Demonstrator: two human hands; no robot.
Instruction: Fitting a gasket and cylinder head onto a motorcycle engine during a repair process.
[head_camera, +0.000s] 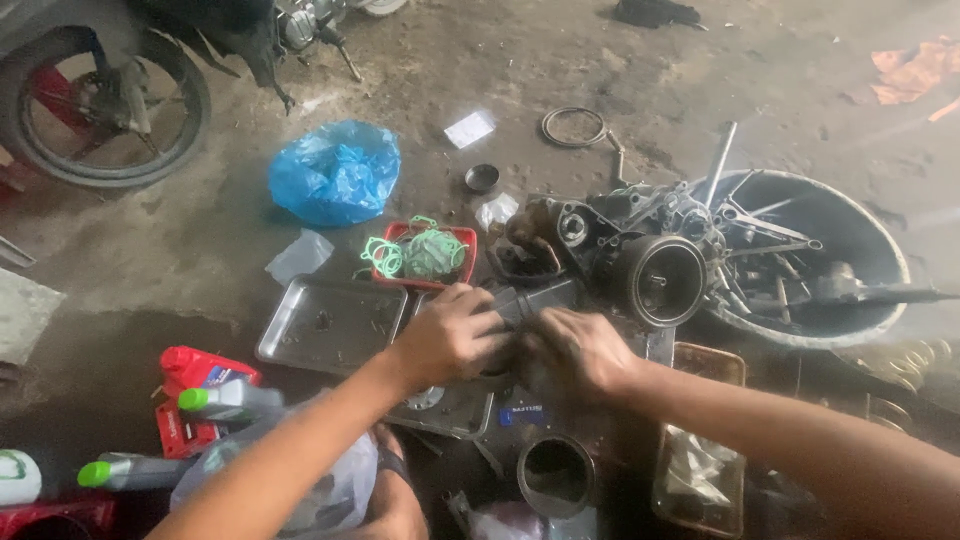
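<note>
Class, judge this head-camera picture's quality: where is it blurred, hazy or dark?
Head view: both hands, left and right, are motion-blurred over a dark part; haze washes out the upper-right floor; the lower middle around the metal ring lies in shadow; the wide lens bends the edges.

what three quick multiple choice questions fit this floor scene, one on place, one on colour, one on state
1. Where is the metal tray?
A. left of the left hand
B. inside the round basin
C. on the wheel

2. What colour is the plastic bag?
A. red
B. blue
C. yellow

3. What are the two hands doing?
A. resting apart on the floor
B. one raised in the air
C. together on a dark part

Answers: 1 A, the tray lies left of that hand. 2 B, the bag is plainly blue. 3 C, the left hand and right hand meet on the dark part.
</note>
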